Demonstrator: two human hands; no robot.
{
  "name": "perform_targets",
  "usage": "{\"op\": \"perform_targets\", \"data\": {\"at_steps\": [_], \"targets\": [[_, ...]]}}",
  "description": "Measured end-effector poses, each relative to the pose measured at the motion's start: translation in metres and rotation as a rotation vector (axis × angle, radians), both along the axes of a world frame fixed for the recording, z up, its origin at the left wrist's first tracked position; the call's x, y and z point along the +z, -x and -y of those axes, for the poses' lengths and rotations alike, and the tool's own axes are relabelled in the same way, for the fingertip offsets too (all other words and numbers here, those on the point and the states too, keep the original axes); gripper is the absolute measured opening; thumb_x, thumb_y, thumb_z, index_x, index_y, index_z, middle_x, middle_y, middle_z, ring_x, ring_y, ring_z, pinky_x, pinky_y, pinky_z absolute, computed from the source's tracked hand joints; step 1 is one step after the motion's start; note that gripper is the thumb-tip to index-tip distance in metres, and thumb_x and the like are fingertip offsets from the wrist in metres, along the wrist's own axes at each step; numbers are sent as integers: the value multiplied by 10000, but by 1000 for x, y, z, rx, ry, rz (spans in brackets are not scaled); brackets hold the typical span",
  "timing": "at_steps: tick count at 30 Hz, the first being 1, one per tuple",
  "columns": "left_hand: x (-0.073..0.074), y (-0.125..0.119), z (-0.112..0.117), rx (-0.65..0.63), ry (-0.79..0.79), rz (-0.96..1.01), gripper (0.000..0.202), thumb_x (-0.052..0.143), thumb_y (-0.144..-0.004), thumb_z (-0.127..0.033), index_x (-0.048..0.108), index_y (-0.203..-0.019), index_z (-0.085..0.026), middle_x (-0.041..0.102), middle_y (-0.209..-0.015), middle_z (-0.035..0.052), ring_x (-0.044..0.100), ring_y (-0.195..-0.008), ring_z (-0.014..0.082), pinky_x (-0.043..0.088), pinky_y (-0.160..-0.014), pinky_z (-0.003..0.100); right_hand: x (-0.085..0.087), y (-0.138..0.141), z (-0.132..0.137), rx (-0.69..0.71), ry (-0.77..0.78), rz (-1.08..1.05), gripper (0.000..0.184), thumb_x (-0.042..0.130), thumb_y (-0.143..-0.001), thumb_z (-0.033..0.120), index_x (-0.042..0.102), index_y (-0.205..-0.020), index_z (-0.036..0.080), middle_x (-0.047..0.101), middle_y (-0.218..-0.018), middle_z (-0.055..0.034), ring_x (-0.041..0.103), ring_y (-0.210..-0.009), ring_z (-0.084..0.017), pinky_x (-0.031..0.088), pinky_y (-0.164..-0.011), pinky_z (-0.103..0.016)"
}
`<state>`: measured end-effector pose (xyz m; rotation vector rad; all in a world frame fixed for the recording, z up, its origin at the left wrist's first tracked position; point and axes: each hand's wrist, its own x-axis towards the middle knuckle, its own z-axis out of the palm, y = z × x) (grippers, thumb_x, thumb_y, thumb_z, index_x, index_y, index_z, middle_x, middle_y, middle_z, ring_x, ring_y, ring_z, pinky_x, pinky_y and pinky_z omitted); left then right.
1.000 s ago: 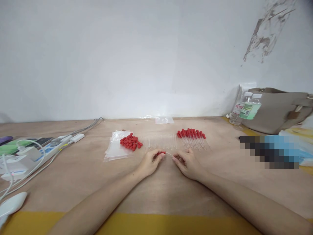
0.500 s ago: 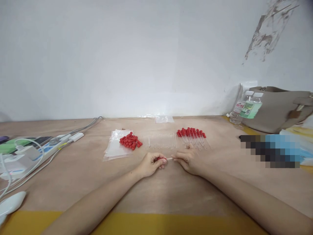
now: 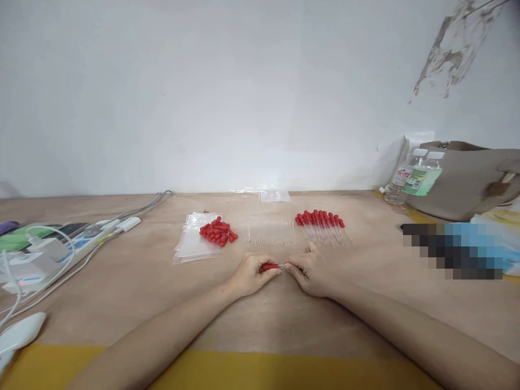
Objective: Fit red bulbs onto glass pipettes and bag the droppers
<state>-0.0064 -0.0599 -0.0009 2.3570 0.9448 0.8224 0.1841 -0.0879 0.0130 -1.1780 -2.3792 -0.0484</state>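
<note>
My left hand [image 3: 252,275] pinches a small red rubber bulb [image 3: 270,266]. My right hand [image 3: 309,273] pinches a thin clear glass tube [image 3: 283,266] whose end meets the bulb; the two hands nearly touch above the brown table [image 3: 268,319]. Behind them lie a heap of loose red bulbs [image 3: 217,232] on clear plastic bags [image 3: 190,246], a row of bare clear tubes [image 3: 266,232], and a row of tubes fitted with red bulbs [image 3: 320,223].
A power strip with chargers and white cables [image 3: 49,252] lies at the left, a white object [image 3: 20,331] near the front left. Two water bottles [image 3: 414,179] and a grey bag [image 3: 467,176] stand at the back right. A small clear bag [image 3: 274,195] lies by the wall.
My hands have drawn closer together and a little toward me, and the gap of bare tube between the bulb and my right fingers has shrunk.
</note>
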Motion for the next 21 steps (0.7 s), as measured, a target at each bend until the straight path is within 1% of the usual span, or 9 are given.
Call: {"op": "perform_targets", "data": {"at_steps": [4, 7, 9, 11, 12, 14, 15, 17, 21], "targets": [[2, -1, 0, -3, -18, -19, 203, 493, -791, -303, 629, -830, -157, 627, -740, 33, 549, -670, 137, 434, -631, 236, 6, 3, 1, -26, 26, 36, 340, 331, -866, 300, 540, -618, 197, 561, -534, 3, 421, -491, -109, 263, -615, -284], [5, 0, -2, -4, -42, -31, 199, 487, -797, -303, 621, -851, -165, 622, -760, 36, 551, -696, 145, 434, -661, 252, 9, 3, 1, -29, 39, 67, 313, 318, -869, 307, 538, -673, 201, 553, -555, -1, 443, -524, -124, 284, -593, -274], [7, 3, -5, 13, -107, -13, 220, 535, -765, -317, 593, -920, -173, 607, -836, 45, 545, -741, 155, 430, -689, 265, 10, 0, 0, -32, 61, 51, 271, 330, -863, 308, 541, -726, 205, 576, -619, -9, 472, -563, -133, 302, -576, -263], [7, 9, -10, 63, -167, 4, 331, 592, -716, -330, 544, -1007, -179, 577, -879, 48, 529, -732, 151, 427, -676, 267, 10, -7, -4, -38, 108, -31, 232, 339, -857, 289, 545, -787, 208, 608, -725, -22, 510, -625, -137, 329, -574, -251], [6, 12, -13, 91, -170, 3, 367, 603, -703, -333, 524, -1026, -177, 565, -853, 39, 518, -691, 139, 424, -642, 257, 10, -11, -8, -41, 142, -91, 222, 340, -853, 275, 546, -807, 207, 617, -761, -25, 527, -651, -138, 344, -578, -245], [4, 17, -19, 116, -129, -23, 300, 582, -716, -328, 537, -966, -167, 530, -731, 5, 475, -586, 110, 400, -558, 226, 12, -23, -20, -91, 228, -224, 208, 349, -836, 252, 548, -812, 198, 629, -772, -24, 554, -675, -137, 372, -588, -238], [3, 19, -21, 110, -104, -41, 237, 562, -731, -321, 554, -907, -163, 505, -672, -11, 452, -550, 99, 382, -528, 213, 14, -30, -28, -140, 278, -272, 203, 359, -824, 250, 549, -784, 193, 632, -734, -17, 562, -656, -136, 379, -583, -234], [1, 21, -24, 85, -78, -69, 166, 533, -752, -308, 573, -815, -159, 477, -618, -21, 434, -534, 92, 357, -504, 201, 19, -43, -46, -337, 336, -352, 182, 405, -787, 271, 552, -724, 185, 638, -691, -18, 574, -627, -137, 382, -561, -225], [1, 20, -23, 69, -77, -77, 154, 522, -759, -294, 585, -800, -160, 483, -612, -19, 434, -543, 92, 349, -508, 200, 27, -61, -77, -716, 243, -273, 214, 466, -719, 326, 588, -612, 186, 634, -638, -56, 580, -635, -175, 353, -529, -237]]}}
